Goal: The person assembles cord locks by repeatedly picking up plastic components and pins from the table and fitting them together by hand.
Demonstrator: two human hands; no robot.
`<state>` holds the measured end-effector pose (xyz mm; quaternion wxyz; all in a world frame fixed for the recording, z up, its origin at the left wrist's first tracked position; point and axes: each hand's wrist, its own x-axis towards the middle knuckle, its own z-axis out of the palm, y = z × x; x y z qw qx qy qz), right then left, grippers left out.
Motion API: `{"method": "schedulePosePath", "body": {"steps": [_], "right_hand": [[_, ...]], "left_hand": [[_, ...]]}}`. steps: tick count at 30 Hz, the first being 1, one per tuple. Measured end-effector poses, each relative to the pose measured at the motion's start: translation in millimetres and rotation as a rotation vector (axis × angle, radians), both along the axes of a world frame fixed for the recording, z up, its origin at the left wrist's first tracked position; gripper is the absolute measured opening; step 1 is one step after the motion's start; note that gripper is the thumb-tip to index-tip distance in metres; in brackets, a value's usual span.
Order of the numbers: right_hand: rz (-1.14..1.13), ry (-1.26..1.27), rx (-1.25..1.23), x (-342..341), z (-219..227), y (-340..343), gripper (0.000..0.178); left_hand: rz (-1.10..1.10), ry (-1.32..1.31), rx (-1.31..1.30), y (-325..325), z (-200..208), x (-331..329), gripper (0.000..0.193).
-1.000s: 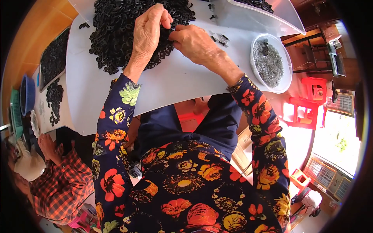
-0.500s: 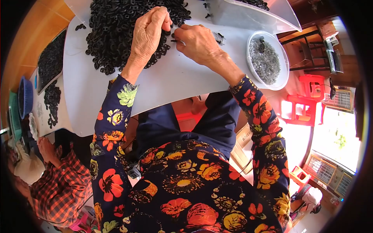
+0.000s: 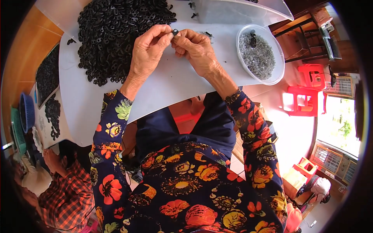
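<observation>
Head view, black piece (image 3: 175, 31) half-hidden, pile (image 3: 112, 39) cropped

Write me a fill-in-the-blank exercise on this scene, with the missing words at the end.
1. The left hand and right hand meet at a small piece coloured ____.
2. The heap of dark pieces lies to the ____ of the round tub.
3. The sleeves are printed with ____.
4. The plastic stools are ____.

Missing words: black; left; flowers; red.

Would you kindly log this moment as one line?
left hand: holding small black part; right hand: holding same part; black heap: on table; clear pieces: in round tub
</observation>
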<state>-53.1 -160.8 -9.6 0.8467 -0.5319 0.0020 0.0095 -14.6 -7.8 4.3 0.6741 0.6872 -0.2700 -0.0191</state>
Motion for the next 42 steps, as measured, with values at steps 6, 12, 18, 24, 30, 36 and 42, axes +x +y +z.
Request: {"method": "schedulePosePath", "body": {"steps": [6, 12, 18, 24, 30, 36, 42], "right_hand": [[-0.007, 0.004, -0.021, -0.9, 1.8, 1.2, 0.013], [-0.045, -0.098, -0.21, 0.2, 7.4, -5.0, 0.013], [-0.013, -0.025, -0.043, -1.5, 3.2, -4.7, 0.015], [-0.029, -0.058, -0.182, -1.6, 6.2, 1.9, 0.014], [-0.123, -0.102, -0.259, -4.6, 2.2, 2.5, 0.013], [-0.151, -0.14, -0.241, -4.0, -3.2, 2.8, 0.011], [-0.221, -0.119, -0.311, -6.8, 1.2, 5.6, 0.009]], "left_hand": [[0.067, -0.06, 0.062, 1.4, -1.6, -0.5, 0.01], [0.011, 0.054, 0.079, 1.8, -0.4, -3.3, 0.01], [-0.192, 0.486, -0.231, 6.5, -0.2, 4.1, 0.017], [-0.327, 0.666, -0.355, 10.0, -11.5, 10.5, 0.017], [-0.196, 0.704, -0.38, 2.7, -9.2, 3.8, 0.017], [-0.042, 0.482, -0.309, -1.6, -13.3, -0.4, 0.017], [0.037, 0.17, -0.061, -5.3, -8.7, -6.0, 0.014]]}}
